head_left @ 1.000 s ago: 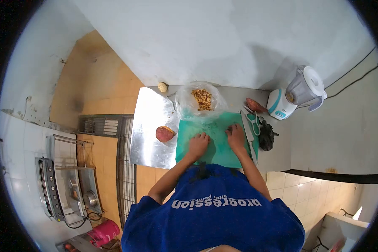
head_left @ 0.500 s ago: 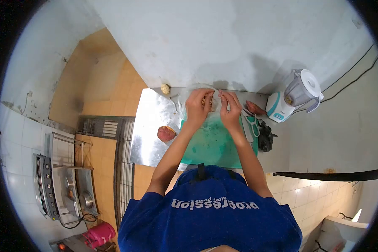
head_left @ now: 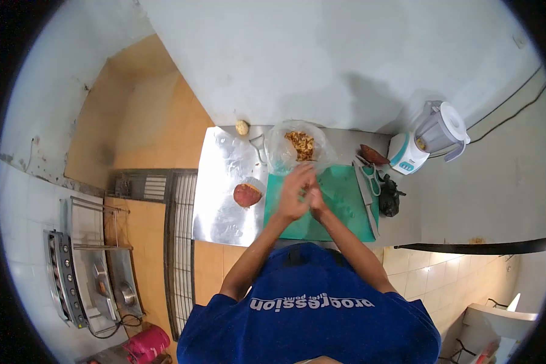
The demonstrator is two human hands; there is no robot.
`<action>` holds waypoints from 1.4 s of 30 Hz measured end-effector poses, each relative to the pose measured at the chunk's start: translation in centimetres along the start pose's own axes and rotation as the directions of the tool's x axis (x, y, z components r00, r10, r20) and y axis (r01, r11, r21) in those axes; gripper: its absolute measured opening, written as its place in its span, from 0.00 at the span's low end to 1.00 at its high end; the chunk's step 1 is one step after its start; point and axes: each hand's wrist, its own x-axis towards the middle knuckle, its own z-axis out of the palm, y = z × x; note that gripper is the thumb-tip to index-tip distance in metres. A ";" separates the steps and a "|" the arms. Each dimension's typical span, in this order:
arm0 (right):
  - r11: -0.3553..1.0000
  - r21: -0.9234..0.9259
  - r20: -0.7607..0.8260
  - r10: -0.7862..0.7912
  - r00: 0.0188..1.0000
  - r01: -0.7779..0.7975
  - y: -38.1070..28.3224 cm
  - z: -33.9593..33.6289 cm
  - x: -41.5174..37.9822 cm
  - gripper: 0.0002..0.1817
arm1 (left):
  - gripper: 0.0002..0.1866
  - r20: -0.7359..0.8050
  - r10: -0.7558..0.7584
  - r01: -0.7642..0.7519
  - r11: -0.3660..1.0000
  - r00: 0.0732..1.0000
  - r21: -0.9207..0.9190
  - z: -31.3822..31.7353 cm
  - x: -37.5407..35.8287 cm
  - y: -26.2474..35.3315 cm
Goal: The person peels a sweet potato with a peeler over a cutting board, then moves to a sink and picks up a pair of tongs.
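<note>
Both hands meet over the upper middle of a green cutting board (head_left: 340, 209). My left hand (head_left: 295, 193) is smeared by motion, and its fingers overlap my right hand (head_left: 314, 197), which is partly hidden behind it. Whether anything is between them cannot be made out. Just beyond the fingertips lies a clear plastic bag (head_left: 276, 142) with chopped brown and yellow pieces (head_left: 301, 145) in it. Left of the board sits a reddish sweet potato (head_left: 247, 195). A knife (head_left: 368, 203) rests along the board's right edge, beside scissors (head_left: 373, 179) with pale green handles.
A black plastic bag (head_left: 391, 195) lies right of the scissors, with another reddish root (head_left: 373, 155) behind. A blender (head_left: 415, 148) stands at the right against the wall. At the back left are a small pale round item (head_left: 242, 127) and a peeler (head_left: 259, 148).
Both hands have come back from the plastic bag toward my body and together over the board. The bag now lies spread with its contents uncovered. The view has shifted slightly.
</note>
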 end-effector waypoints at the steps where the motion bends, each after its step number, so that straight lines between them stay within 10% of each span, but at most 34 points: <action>1: 0.983 0.185 -0.019 -0.003 1.000 0.007 -1.8 2.4 -0.7 0.35 | 0.27 0.069 0.134 -0.135 0.991 0.989 0.020 0.3 0.4 1.3; 6: 0.861 0.460 -0.071 -0.205 0.976 0.215 -11.6 8.2 -2.5 0.42 | 0.33 0.012 0.039 -0.039 0.999 0.999 0.009 -2.7 5.6 -3.2; 8: 0.739 -0.018 0.194 -0.658 0.727 0.673 -12.4 8.2 -1.1 0.46 | 0.35 -0.018 -0.040 0.040 0.999 0.999 -0.016 -3.2 7.1 -2.9; 11: 0.445 -0.399 0.247 -0.790 0.561 0.802 -9.2 5.8 3.2 0.46 | 0.39 0.105 -0.344 0.250 0.410 0.933 -0.877 -1.4 7.8 1.2; 12: 0.254 -0.559 0.302 -0.824 0.479 0.790 -8.0 5.0 4.6 0.46 | 0.39 0.109 -0.337 0.250 0.411 0.935 -0.877 -1.8 7.7 1.6; 13: 0.250 -0.562 0.301 -0.826 0.476 0.789 -7.1 4.3 5.9 0.46 | 0.39 0.091 -0.206 0.181 0.478 0.974 -0.859 -2.0 7.6 1.8; 16: 0.830 -0.074 -0.211 -0.555 0.805 0.553 -5.8 3.4 9.7 0.50 | 0.39 0.156 0.134 0.030 0.657 0.979 -0.754 -3.5 8.5 1.9; 17: 0.893 0.159 -0.299 -0.363 0.882 0.422 -5.5 3.3 10.4 0.51 | 0.40 0.173 0.286 -0.215 0.915 0.942 -0.342 -3.7 9.3 1.7; 18: 0.892 0.156 -0.298 -0.366 0.882 0.424 -6.5 3.5 9.8 0.51 | 0.40 0.257 0.396 -0.441 0.885 0.881 0.148 -3.8 10.0 1.4; 20: 0.863 0.436 0.066 -0.312 0.948 0.254 -12.2 4.8 6.3 0.53 | 0.41 0.128 0.279 -0.290 0.955 0.952 0.070 -2.4 11.2 -3.3; 25: 0.766 0.272 -0.059 -0.591 0.804 0.583 -16.6 8.0 3.6 0.51 | 0.45 0.034 -0.160 0.163 0.939 0.987 -0.304 -2.9 13.7 -2.0; 27: 0.346 -0.463 0.171 -0.868 0.466 0.816 -13.1 6.3 6.6 0.37 | 0.44 0.393 -0.498 0.469 0.031 0.773 -0.883 -1.4 13.7 -2.5; 30: 0.383 -0.678 0.188 -0.735 0.652 0.627 -10.6 1.3 10.1 0.30 | 0.44 0.344 -0.430 0.337 -0.094 0.835 -0.937 0.4 12.1 -5.2; 31: 0.394 -0.754 0.124 -0.701 0.703 0.526 -9.5 -0.3 10.9 0.32 | 0.44 0.342 -0.432 0.338 -0.088 0.835 -0.937 0.0 11.7 -5.2; 33: 0.420 -0.830 -0.028 -0.687 0.726 0.366 -5.3 -4.3 13.1 0.32 | 0.49 -0.059 -0.492 0.377 0.734 0.869 -0.566 -1.6 11.1 -5.0; 34: 0.444 -0.876 -0.182 -0.666 0.724 0.189 -4.0 -5.4 13.5 0.31 | 0.49 -0.064 -0.491 0.375 0.737 0.869 -0.562 -2.1 11.1 -5.6; 36: 0.342 -0.940 -0.167 -0.488 0.857 0.012 -4.8 -5.9 11.7 0.30 | 0.52 -0.393 -0.533 0.639 0.737 0.749 0.218 -1.9 10.3 -8.5; 37: 0.187 -0.973 -0.184 -0.290 0.939 -0.133 -5.2 -5.9 10.9 0.29 | 0.43 -0.500 -0.506 0.690 0.654 0.703 0.310 -0.4 9.8 -10.8; 38: 0.192 -0.973 -0.181 -0.292 0.939 -0.128 -5.4 -5.8 10.5 0.29 | 0.43 -0.503 -0.500 0.689 0.653 0.705 0.315 -0.5 9.2 -12.5; 40: 0.486 -0.855 0.020 -0.321 0.947 0.183 -6.3 -6.0 9.8 0.26 | 0.29 0.158 -0.601 0.585 0.799 0.783 0.140 -2.2 8.1 -14.5; 42: 0.300 -0.922 0.155 -0.296 0.942 0.246 -7.8 -5.7 6.8 0.22 | 0.23 0.170 -0.251 0.205 0.946 0.953 0.251 -3.1 5.6 -13.4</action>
